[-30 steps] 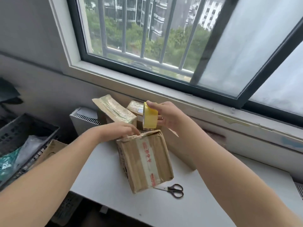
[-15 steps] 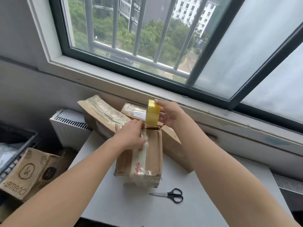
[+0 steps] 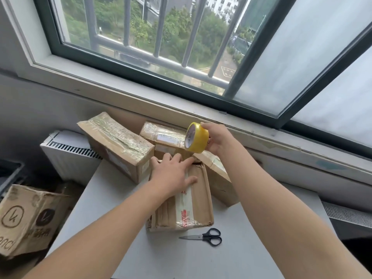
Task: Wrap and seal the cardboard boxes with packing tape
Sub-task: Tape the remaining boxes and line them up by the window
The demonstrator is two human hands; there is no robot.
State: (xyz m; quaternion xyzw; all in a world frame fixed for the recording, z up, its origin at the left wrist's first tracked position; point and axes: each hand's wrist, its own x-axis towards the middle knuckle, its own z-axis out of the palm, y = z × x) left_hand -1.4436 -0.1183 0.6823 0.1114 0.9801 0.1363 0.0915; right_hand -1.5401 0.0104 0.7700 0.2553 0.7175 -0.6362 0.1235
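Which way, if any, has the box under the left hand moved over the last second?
Yes. The box has turned: its far end swung right, so its sides now run square to the scissors instead of slanting.

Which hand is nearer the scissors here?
Left. The left hand presses flat on the box just beyond the scissors; the right hand holds the tape roll raised, farther back.

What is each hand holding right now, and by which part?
The right hand grips the tape roll by its outer rim. The left hand holds nothing; it lies flat on the box.
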